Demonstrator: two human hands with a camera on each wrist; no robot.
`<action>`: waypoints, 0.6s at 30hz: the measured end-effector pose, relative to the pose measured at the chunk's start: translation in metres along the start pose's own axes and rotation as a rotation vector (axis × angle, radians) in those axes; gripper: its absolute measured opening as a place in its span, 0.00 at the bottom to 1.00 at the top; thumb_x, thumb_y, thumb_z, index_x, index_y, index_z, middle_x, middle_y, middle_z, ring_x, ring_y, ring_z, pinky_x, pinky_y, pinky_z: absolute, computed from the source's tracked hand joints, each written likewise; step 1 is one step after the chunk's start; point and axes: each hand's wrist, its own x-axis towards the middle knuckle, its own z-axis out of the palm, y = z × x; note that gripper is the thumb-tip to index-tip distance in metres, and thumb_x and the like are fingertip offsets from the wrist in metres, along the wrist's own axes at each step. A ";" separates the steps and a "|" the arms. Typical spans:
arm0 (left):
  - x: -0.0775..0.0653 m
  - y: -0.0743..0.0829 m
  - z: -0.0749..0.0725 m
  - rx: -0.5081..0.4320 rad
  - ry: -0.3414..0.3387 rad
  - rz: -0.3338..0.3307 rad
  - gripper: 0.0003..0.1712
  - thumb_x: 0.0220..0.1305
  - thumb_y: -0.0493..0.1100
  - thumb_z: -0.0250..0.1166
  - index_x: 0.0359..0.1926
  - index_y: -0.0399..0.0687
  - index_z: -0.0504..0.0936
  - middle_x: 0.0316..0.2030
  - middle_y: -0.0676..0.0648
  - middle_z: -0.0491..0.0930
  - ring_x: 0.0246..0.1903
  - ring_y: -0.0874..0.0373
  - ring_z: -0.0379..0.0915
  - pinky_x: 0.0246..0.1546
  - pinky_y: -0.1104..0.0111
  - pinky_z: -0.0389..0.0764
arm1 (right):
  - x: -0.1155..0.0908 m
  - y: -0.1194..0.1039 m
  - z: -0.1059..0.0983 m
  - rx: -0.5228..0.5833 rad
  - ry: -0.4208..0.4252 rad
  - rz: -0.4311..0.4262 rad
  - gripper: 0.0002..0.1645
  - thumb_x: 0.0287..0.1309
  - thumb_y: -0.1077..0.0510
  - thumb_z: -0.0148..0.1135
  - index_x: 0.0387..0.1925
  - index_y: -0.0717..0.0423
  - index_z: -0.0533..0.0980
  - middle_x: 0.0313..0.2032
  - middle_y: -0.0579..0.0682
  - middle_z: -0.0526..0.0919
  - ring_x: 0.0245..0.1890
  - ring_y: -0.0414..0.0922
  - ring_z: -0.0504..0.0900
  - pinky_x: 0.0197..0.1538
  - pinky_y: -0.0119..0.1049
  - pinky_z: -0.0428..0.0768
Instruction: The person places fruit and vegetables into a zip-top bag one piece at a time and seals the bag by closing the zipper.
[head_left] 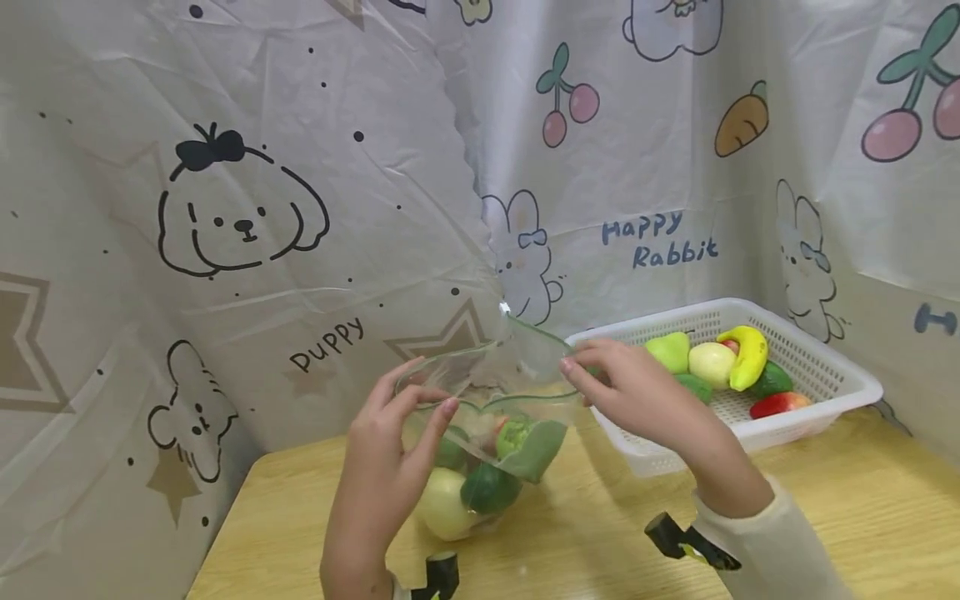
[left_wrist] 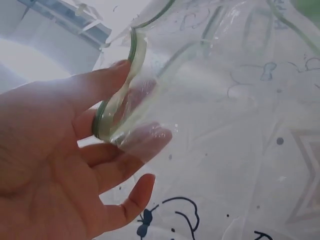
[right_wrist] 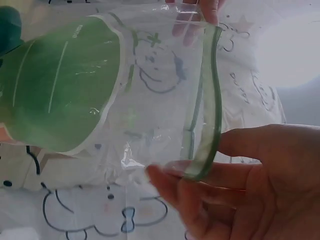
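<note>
Left grip, right grip: I pinch opposite sides of clear bag, mouth spread, produce visible inside.

We hold our left forearm nearly upright, our left hand pinching between left thumb and fingertips, its little finger curved apart. Our right forearm slants in from the lower right, our right hand likewise pinching, right thumb opposite fingers.

Right grip on the green rim of a clear bag; left grip opposite
</note>
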 end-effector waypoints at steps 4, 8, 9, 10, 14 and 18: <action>-0.001 -0.007 -0.005 0.003 0.029 -0.094 0.31 0.63 0.55 0.58 0.60 0.39 0.71 0.62 0.40 0.68 0.58 0.47 0.66 0.56 0.43 0.74 | 0.037 -0.019 -0.001 0.135 -0.090 0.054 0.21 0.62 0.53 0.55 0.51 0.62 0.77 0.41 0.57 0.84 0.21 0.39 0.80 0.24 0.33 0.83; -0.001 -0.010 -0.008 -0.036 0.088 -0.183 0.38 0.64 0.59 0.55 0.67 0.41 0.61 0.66 0.40 0.63 0.54 0.48 0.69 0.51 0.47 0.79 | 0.071 -0.040 -0.003 0.210 -0.118 0.067 0.25 0.52 0.58 0.60 0.54 0.61 0.74 0.17 0.49 0.79 0.12 0.36 0.67 0.15 0.26 0.66; -0.001 -0.010 -0.008 -0.053 0.117 -0.193 0.38 0.64 0.58 0.55 0.68 0.42 0.60 0.67 0.41 0.62 0.51 0.48 0.70 0.49 0.48 0.80 | 0.076 -0.044 -0.004 0.222 -0.111 0.055 0.26 0.50 0.60 0.60 0.54 0.60 0.74 0.13 0.48 0.74 0.11 0.37 0.62 0.15 0.27 0.61; -0.001 -0.011 -0.007 -0.068 0.150 -0.199 0.38 0.64 0.57 0.56 0.68 0.44 0.59 0.67 0.42 0.62 0.51 0.48 0.70 0.48 0.48 0.80 | 0.081 -0.047 -0.005 0.234 -0.096 0.036 0.27 0.48 0.62 0.59 0.54 0.59 0.74 0.15 0.46 0.74 0.11 0.38 0.59 0.15 0.29 0.58; -0.001 -0.010 -0.005 -0.114 0.272 -0.180 0.38 0.63 0.53 0.59 0.70 0.48 0.57 0.67 0.43 0.62 0.53 0.49 0.69 0.46 0.49 0.81 | 0.091 -0.054 -0.012 0.239 -0.027 -0.070 0.29 0.45 0.66 0.59 0.55 0.60 0.74 0.33 0.51 0.81 0.16 0.40 0.60 0.20 0.31 0.62; 0.001 -0.009 -0.003 -0.118 0.188 -0.227 0.36 0.65 0.58 0.54 0.68 0.48 0.61 0.67 0.44 0.63 0.55 0.48 0.68 0.47 0.49 0.81 | 0.088 -0.052 -0.019 0.073 -0.103 -0.098 0.29 0.45 0.65 0.61 0.55 0.62 0.74 0.44 0.55 0.81 0.18 0.41 0.65 0.22 0.31 0.67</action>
